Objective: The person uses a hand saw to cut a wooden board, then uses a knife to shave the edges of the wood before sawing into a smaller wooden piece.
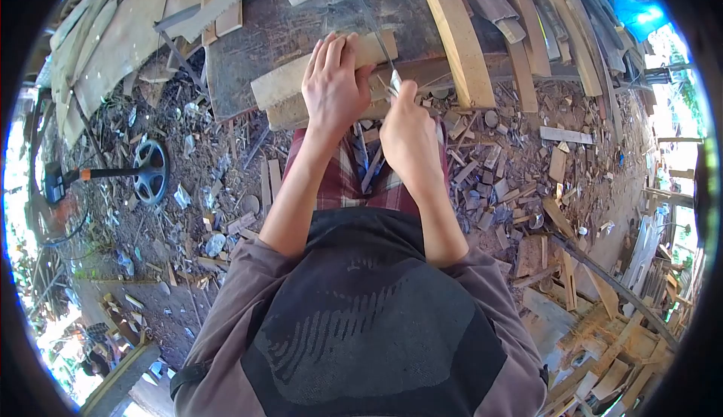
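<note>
Wood scraps [493, 180] litter the ground beyond and beside the person's legs. The dark worktop [260, 44] stands on the far side, with a long pale beam [458, 44] lying across its right part, its near end toward the person. Left of the beam, a short pale board [282, 80] lies along the worktop's near edge. The left hand [335, 92] rests on the board, fingers extended and nearly together. The right hand's [413, 140] fingers curl around a thin-bladed tool [395, 80], its blade pointing far, by the board's right end.
</note>
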A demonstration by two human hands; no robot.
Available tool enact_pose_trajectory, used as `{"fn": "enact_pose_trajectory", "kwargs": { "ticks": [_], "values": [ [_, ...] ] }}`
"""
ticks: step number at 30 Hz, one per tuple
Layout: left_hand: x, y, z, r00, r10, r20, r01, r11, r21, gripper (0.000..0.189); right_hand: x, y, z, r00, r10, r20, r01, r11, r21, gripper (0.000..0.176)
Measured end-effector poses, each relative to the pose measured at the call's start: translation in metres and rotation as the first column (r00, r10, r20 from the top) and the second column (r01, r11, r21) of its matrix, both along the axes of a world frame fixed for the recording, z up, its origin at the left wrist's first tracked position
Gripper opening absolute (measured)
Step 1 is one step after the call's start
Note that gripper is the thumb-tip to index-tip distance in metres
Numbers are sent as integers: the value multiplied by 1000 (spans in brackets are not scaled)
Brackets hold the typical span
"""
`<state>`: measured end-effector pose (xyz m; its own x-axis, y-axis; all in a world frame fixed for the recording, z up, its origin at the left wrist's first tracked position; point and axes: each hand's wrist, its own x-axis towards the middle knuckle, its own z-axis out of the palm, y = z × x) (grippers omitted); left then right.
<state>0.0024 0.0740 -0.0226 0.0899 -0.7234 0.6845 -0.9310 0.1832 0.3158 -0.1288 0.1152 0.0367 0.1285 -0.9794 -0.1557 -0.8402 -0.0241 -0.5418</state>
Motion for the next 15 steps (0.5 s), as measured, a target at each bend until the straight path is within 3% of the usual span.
{"fn": "enact_pose_trajectory", "kwargs": {
  "ticks": [9,15],
  "values": [
    [1,-2,-1,999,-40,-33,40,999,-10,46,-34,65,-14,999,-8,-43,10,999,45,16],
    [3,-2,1,997,-61,-54,61,998,-7,43,-31,58,-13,999,-3,-40,4,999,48,19]
  ]
}}
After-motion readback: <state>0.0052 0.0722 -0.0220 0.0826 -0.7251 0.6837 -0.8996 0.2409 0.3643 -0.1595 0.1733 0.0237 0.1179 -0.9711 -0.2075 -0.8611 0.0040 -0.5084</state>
